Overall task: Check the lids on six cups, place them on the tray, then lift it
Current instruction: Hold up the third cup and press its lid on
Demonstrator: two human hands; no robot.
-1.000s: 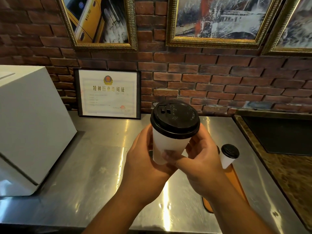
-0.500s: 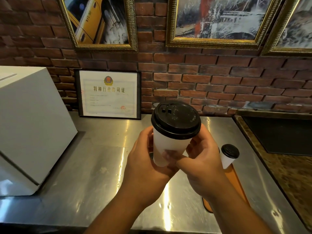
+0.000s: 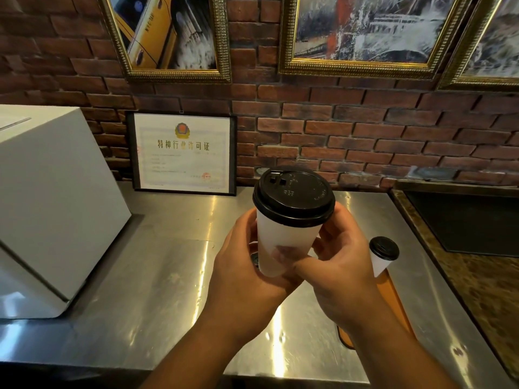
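1. The white paper cup [image 3: 283, 242] is held in the air above the steel worktop [image 3: 168, 276], at mid-scene and clear of the surface.
2. Its long axis runs close to upright. The narrow base points down and the top leans a little to the right.
3. The black lid [image 3: 293, 196] sits on the rim and faces up, with its sip opening at the far-left edge.
4. The left hand [image 3: 247, 276] has a closed grip on the cup, cupping the lower left side and the base.
5. The right hand [image 3: 345, 276] also grips the cup. Its fingers curl round the right side just under the lid, and its thumb lies across the near face low down.
6. A second lidded cup [image 3: 380, 262] stands upright to the right, at the far end of the orange tray [image 3: 393, 301]. The right forearm covers much of the tray.
7. A white box [image 3: 50, 197] sits on the worktop at left.
8. A framed certificate [image 3: 184, 153] leans against the brick wall [image 3: 365, 136] at the far edge.
9. Gold-framed pictures [image 3: 171, 35] hang above it.
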